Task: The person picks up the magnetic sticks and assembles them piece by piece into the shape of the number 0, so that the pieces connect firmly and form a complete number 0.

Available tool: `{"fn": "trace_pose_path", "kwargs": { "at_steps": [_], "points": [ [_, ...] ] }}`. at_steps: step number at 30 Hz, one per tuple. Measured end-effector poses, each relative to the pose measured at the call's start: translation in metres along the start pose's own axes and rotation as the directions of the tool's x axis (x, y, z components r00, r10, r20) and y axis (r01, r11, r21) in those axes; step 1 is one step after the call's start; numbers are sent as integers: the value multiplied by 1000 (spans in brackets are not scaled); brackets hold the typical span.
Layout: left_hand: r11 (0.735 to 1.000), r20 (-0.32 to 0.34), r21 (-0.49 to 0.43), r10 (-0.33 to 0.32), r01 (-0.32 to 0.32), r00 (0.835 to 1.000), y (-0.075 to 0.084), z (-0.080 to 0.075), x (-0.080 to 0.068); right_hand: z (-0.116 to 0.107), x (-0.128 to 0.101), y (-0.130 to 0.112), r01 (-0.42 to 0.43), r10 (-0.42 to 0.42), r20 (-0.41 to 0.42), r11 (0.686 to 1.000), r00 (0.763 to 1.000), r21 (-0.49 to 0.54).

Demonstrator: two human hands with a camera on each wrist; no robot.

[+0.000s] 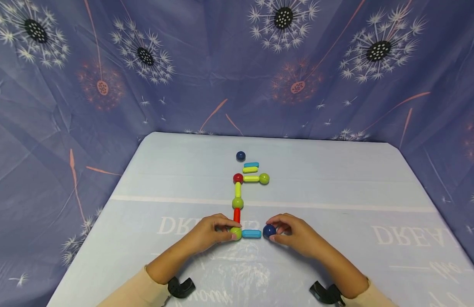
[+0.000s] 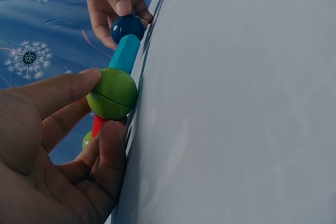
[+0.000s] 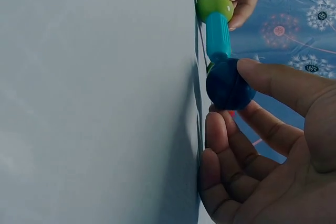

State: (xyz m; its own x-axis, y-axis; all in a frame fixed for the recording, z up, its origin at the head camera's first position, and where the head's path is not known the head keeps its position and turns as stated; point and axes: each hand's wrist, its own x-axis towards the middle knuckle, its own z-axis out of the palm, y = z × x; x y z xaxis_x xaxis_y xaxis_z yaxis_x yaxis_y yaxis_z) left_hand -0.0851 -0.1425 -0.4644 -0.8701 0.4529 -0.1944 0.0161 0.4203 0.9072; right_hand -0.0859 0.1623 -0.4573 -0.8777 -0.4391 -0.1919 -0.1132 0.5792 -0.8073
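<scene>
My left hand (image 1: 210, 232) pinches a green ball (image 2: 112, 94) at the near corner of a chain of toy rods and balls on the table. A light blue rod (image 1: 251, 233) runs rightward from that ball. At the rod's right end, my right hand (image 1: 296, 232) holds a dark blue ball (image 3: 230, 84) between thumb and fingers, right at the rod's tip. From the held green ball a red rod (image 1: 237, 215) leads away to another green ball (image 1: 237, 203). Beyond come a yellow-green rod (image 1: 238, 189), a red ball (image 1: 238, 178), a second yellow-green rod (image 1: 251, 179) and a green end ball (image 1: 264, 178).
Past the chain lie a loose light blue rod (image 1: 251, 165) and a loose yellow-green rod (image 1: 250, 169), side by side. Behind them sits another dark blue ball (image 1: 240, 156). A white cloth covers the table (image 1: 321, 170); a dandelion-print curtain (image 1: 206, 85) hangs at its far edge.
</scene>
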Motion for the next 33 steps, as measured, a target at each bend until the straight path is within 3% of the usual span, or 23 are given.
{"fn": "trace_pose_path", "kwargs": {
  "at_steps": [23,33],
  "points": [
    [1000,-20,23,11,-11,1000,0,0,0,10,-4,10,25,-25,-16,999,1000,44],
    [995,-125,101,41,-28,991,10,-5,0,10,-5,11,14,-12,-23,998,1000,58]
  ]
}}
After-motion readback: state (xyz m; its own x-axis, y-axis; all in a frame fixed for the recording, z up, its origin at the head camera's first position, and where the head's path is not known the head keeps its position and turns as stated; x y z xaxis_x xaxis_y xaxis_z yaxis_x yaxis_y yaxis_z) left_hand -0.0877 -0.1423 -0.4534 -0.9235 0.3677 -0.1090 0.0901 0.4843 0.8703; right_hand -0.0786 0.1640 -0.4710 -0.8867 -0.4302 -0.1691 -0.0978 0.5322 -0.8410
